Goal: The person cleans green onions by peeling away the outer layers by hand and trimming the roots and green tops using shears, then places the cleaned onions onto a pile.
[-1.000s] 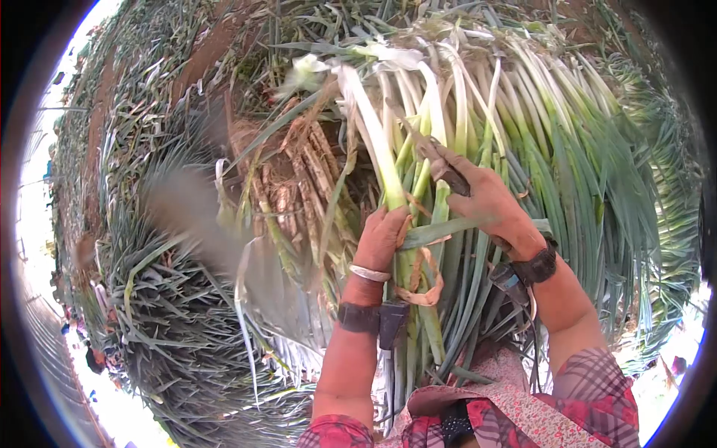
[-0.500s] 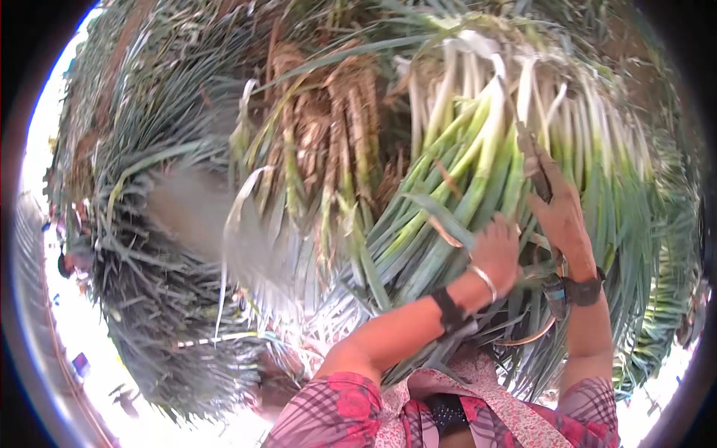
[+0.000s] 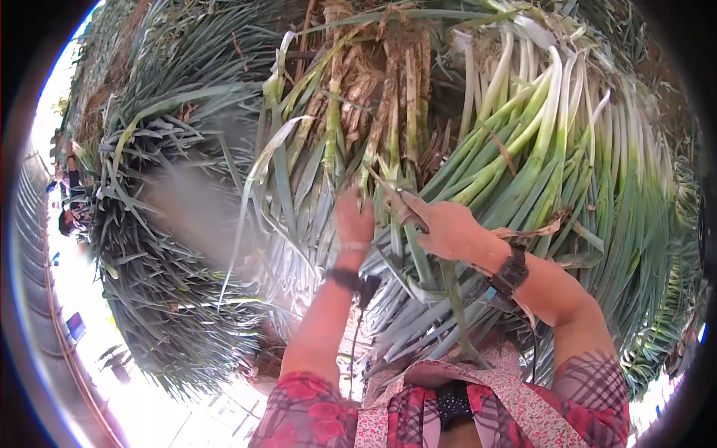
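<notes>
My left hand is closed at the leafy part of the unpeeled pile, its fingers round a green onion with a browned stalk. Just to its right, my right hand grips a narrow, dull brown tool that looks like a knife, its tip pointing up and left towards the stalks. Above both hands lie unpeeled green onions with dry brown skins and roots. To the right spreads a heap of cleaned green onions with white stems and long green leaves.
A big stack of green onion leaves rises on the left. A torn dry leaf lies across the cleaned heap. A cable hangs from my left wrist. A person is partly visible at the far left edge.
Both hands have moved left, off the cleaned green onions to the browned ones. My right hand still holds the tool; my left hand has closed on a stalk. The view has shifted slightly.
</notes>
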The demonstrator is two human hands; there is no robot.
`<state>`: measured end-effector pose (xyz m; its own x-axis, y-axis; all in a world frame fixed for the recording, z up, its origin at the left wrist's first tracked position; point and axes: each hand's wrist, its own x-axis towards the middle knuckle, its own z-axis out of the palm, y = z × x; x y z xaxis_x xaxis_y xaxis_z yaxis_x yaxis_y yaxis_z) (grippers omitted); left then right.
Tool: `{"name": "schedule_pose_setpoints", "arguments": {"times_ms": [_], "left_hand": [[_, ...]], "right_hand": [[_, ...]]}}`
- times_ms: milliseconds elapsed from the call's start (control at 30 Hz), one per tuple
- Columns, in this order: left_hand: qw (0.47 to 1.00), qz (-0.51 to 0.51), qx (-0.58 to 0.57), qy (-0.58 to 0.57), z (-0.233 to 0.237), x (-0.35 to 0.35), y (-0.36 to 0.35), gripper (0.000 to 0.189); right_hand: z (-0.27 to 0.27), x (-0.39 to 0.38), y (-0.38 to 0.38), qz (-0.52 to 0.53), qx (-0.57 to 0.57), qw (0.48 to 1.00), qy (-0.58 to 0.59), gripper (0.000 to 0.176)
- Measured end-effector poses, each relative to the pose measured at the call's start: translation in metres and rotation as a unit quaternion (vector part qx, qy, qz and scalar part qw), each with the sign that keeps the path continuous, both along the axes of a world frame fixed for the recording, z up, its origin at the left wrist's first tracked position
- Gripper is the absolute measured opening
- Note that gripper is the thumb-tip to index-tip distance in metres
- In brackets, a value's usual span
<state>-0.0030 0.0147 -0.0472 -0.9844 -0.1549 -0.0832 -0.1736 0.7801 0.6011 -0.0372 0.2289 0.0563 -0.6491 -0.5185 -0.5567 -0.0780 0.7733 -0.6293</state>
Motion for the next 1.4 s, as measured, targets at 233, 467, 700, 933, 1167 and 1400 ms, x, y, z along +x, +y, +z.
{"name": "schedule_pose_setpoints", "arguments": {"times_ms": [233, 467, 700, 933, 1167, 1400], "left_hand": [[0.948, 0.029, -0.292, -0.120, -0.089, -0.036, 0.007, 0.045], [0.957, 0.027, -0.251, -0.143, -0.050, -0.053, 0.003, 0.042], [0.942, -0.050, 0.283, -0.174, -0.013, -0.155, -0.022, 0.070], [0.986, 0.019, -0.165, -0.006, -0.038, -0.099, 0.000, 0.037], [0.965, -0.038, -0.258, -0.027, -0.076, -0.085, 0.009, 0.031], [0.925, 0.038, -0.348, -0.148, -0.082, -0.109, 0.030, 0.023]], "right_hand": [[-0.005, -0.005, -0.010, -0.160, 0.067, 0.984, 0.040, 0.071], [0.009, 0.011, -0.005, -0.187, 0.050, 0.980, -0.043, 0.063], [0.016, 0.025, -0.009, -0.196, -0.022, 0.980, 0.015, 0.070], [0.002, 0.013, -0.027, -0.155, 0.030, 0.987, -0.017, 0.062], [-0.029, 0.003, -0.041, -0.088, 0.043, 0.995, 0.002, 0.067], [-0.043, -0.018, -0.031, -0.195, 0.031, 0.978, 0.070, 0.069]]}}
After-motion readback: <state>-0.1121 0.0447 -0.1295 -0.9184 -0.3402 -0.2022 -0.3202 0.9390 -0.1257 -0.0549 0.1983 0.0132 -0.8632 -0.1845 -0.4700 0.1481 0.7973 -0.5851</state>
